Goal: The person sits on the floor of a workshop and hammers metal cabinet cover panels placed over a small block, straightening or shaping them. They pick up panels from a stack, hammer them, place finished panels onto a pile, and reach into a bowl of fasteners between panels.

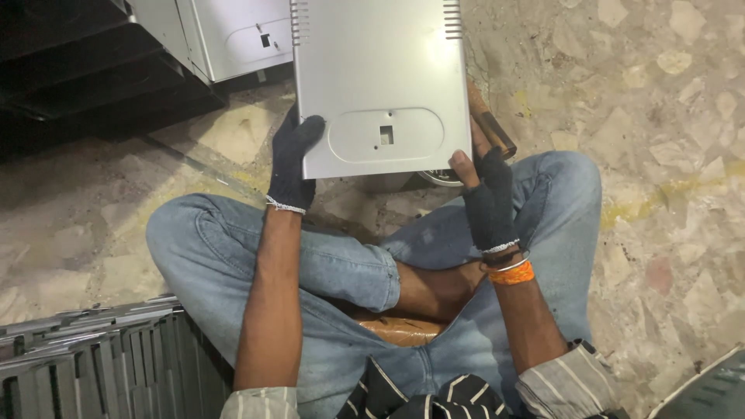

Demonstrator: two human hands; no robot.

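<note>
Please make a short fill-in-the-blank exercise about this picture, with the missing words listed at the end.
1. Both hands hold a grey metal panel by its ______ edge.
2. The left hand and the right hand wear dark ______.
3. The orange band is on the ______ wrist.
4. The person sits cross-legged on the stone floor in blue ______.

Missing words: bottom; gloves; right; jeans
</note>
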